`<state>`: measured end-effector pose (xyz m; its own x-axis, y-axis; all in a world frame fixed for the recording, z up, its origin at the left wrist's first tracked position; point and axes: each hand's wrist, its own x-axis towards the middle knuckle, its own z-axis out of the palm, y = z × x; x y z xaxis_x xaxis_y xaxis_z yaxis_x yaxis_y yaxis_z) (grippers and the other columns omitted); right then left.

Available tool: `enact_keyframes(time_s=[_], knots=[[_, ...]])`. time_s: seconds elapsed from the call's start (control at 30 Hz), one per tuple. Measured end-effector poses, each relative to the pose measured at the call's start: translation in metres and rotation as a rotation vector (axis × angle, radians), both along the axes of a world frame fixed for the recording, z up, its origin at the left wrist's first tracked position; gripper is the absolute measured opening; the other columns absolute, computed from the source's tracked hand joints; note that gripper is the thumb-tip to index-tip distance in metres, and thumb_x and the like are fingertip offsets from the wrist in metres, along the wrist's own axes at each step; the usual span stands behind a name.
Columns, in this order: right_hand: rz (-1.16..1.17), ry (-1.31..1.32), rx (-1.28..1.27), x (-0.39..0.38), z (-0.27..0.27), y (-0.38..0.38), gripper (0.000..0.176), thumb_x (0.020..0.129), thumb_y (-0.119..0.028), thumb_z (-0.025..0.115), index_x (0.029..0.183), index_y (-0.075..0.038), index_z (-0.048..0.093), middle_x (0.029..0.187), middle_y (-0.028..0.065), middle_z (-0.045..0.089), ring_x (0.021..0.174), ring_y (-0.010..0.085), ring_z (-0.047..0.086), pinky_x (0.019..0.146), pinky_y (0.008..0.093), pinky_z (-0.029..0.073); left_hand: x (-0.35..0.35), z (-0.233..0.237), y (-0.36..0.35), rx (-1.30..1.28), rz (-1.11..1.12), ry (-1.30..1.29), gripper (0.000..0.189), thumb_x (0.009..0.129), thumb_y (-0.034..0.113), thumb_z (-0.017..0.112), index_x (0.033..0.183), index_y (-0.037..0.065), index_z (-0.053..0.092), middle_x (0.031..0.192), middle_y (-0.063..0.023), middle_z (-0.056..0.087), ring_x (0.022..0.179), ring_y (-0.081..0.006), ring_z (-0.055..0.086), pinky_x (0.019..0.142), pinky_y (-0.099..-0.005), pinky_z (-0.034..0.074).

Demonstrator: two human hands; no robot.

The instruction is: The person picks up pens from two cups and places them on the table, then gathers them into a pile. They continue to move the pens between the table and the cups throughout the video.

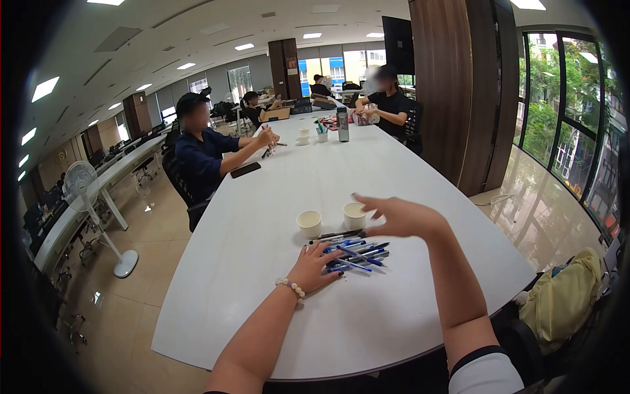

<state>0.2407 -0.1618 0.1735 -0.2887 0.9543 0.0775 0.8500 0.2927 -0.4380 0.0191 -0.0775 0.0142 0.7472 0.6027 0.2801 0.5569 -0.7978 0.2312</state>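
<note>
1. Left hand [314,269]: fingers loosely spread, resting on the left edge of the pens [357,255], a jumbled pile of blue, black and clear barrels.
2. Right hand [401,218]: open, gripping nothing, beside the right paper cup [355,217].
3. Beyond the left hand, left paper cup [309,224]: bare pale interior, on the white bench [230,282].

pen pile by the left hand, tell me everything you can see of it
The pen pile lies loose on the white table, just nearer than two pale cups. Slim, plastic-looking pens, blue, black and clear or greyish, cross at mixed angles. The left hand spreads its fingers over the left edge; whether the right hand touches the far edge is unclear.
</note>
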Motion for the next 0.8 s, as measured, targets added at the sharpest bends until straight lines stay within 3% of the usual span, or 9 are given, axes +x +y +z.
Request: enact_keyframes(time_s=[0.2,0.27,0.3,0.37,0.4,0.47,0.5,0.57,0.8], knots=[[0.977,0.228,-0.268,-0.049,0.014,-0.095,0.086,0.082,-0.019,0.065,0.145,-0.017,0.006,0.112,0.0149,0.056,0.092,0.0254,0.058,0.085,0.0352,0.045,-0.003,0.003,-0.007,-0.084,0.052,0.041,0.058,0.082,0.044,0.058,0.133,0.021,0.042,0.14,-0.0114,0.032,0.133,-0.0316,0.024,0.108,-0.0494,0.019],[1.202,-0.107,-0.301,-0.052,0.024,-0.122,0.082,0.08,-0.017,0.064,0.143,-0.005,0.013,0.114,0.015,0.054,0.096,0.0276,0.055,0.09,0.036,0.039,0.0,0.0,-0.003,-0.075,0.061,0.065,0.058,0.083,0.043,0.057,0.133,0.019,0.041,0.141,-0.0103,0.033,0.133,-0.0296,0.024,0.108,-0.0477,0.018],[1.301,0.139,-0.101,-0.052,0.02,-0.139,0.079,0.083,-0.02,0.062,0.143,-0.004,0.012,0.111,0.0162,0.055,0.097,0.029,0.055,0.089,0.0367,0.04,0.001,0.0,0.0,-0.072,0.056,0.064,0.058,0.083,0.043,0.057,0.133,0.019,0.041,0.141,-0.0103,0.033,0.133,-0.0296,0.024,0.108,-0.0477,0.018],[1.156,-0.042,-0.271,-0.061,0.043,-0.159,0.058,0.081,-0.023,0.056,0.132,-0.004,0.038,0.088,0.0111,0.059,0.076,0.0247,0.057,0.067,0.0379,0.044,-0.001,-0.003,0.002,-0.071,0.053,0.062,0.057,0.083,0.043,0.057,0.133,0.02,0.041,0.141,-0.0097,0.032,0.133,-0.0289,0.024,0.109,-0.0469,0.018],[1.152,-0.043,-0.273,-0.06,0.045,-0.157,0.058,0.081,-0.023,0.056,0.132,-0.004,0.038,0.088,0.0111,0.059,0.076,0.0247,0.057,0.067,0.0379,0.044,-0.001,-0.004,0.002,-0.071,0.05,0.06,0.057,0.083,0.043,0.057,0.133,0.02,0.041,0.141,-0.0097,0.032,0.133,-0.0289,0.024,0.109,-0.0469,0.018],[1.243,-0.072,-0.276,-0.058,0.046,-0.155,0.087,0.079,-0.037,0.061,0.143,-0.003,0.013,0.091,0.0184,0.059,0.082,0.0323,0.058,0.072,0.0415,0.045,-0.001,-0.004,0.003,-0.076,0.051,0.056,0.057,0.083,0.043,0.057,0.133,0.02,0.041,0.142,-0.0098,0.032,0.134,-0.029,0.023,0.109,-0.0463,0.018],[1.24,-0.075,-0.272,-0.057,0.042,-0.154,0.087,0.079,-0.037,0.061,0.143,-0.003,0.013,0.091,0.0184,0.059,0.082,0.0323,0.058,0.072,0.0415,0.045,-0.001,-0.001,0.001,-0.071,0.049,0.055,0.057,0.083,0.043,0.057,0.133,0.02,0.041,0.142,-0.0098,0.032,0.134,-0.029,0.023,0.109,-0.0463,0.018],[1.285,0.394,-0.353,-0.056,0.029,-0.152,0.093,0.073,-0.048,0.065,0.141,-0.003,0.021,0.095,0.0206,0.058,0.085,0.0321,0.057,0.075,0.0393,0.044,0.0,0.004,-0.006,-0.076,0.059,0.024,0.056,0.081,0.037,0.061,0.131,0.016,0.044,0.139,-0.0138,0.035,0.132,-0.0313,0.026,0.108,-0.0454,0.02],[1.27,0.236,0.11,-0.063,0.034,-0.148,0.086,0.075,-0.061,0.053,0.132,0.001,0.037,0.111,0.0168,0.056,0.092,0.0302,0.057,0.081,0.0391,0.042,-0.001,0.003,-0.005,-0.095,0.071,0.001,0.056,0.081,0.036,0.061,0.131,0.016,0.044,0.139,-0.0142,0.035,0.132,-0.0314,0.026,0.108,-0.046,0.019]])
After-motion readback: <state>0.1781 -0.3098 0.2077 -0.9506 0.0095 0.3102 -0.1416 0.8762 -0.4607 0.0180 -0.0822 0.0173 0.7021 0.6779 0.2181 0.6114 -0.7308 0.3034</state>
